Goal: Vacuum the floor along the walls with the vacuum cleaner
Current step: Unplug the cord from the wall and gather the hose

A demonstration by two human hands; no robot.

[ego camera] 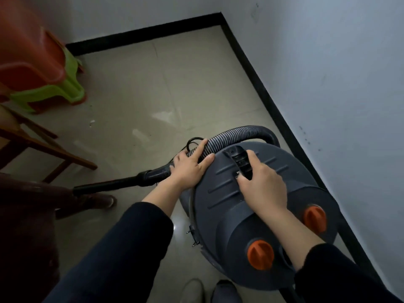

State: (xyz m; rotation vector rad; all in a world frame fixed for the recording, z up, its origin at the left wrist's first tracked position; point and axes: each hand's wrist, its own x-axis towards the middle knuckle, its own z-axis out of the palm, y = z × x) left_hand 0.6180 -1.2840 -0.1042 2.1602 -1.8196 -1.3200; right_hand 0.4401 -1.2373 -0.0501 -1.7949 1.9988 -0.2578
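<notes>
In the head view, the grey canister vacuum cleaner (251, 215) stands on the tiled floor (142, 84), close beside the black baseboard (273, 99) of the right wall (338, 73). Two orange knobs (260, 254) sit on its lid.

It seems that the cleaning along the walls is hardly begun. The black wand (113, 184) points to the left, away from both walls, and its nozzle is hidden behind dark furniture. A small white scrap (92, 122) lies on the floor near the stacked plastic stools (50, 92). I judge the person is only placing the machine, so both baseboards in view are left to do.

The right hand (262, 184) is on top of the lid, with its fingers curled into the carry handle (238, 158) and gripping it. The left hand (190, 169) rests on the ribbed hose (229, 136), just where it passes the lid edge, with the fingers straight and spread over it. The canister is directly under both hands.
</notes>
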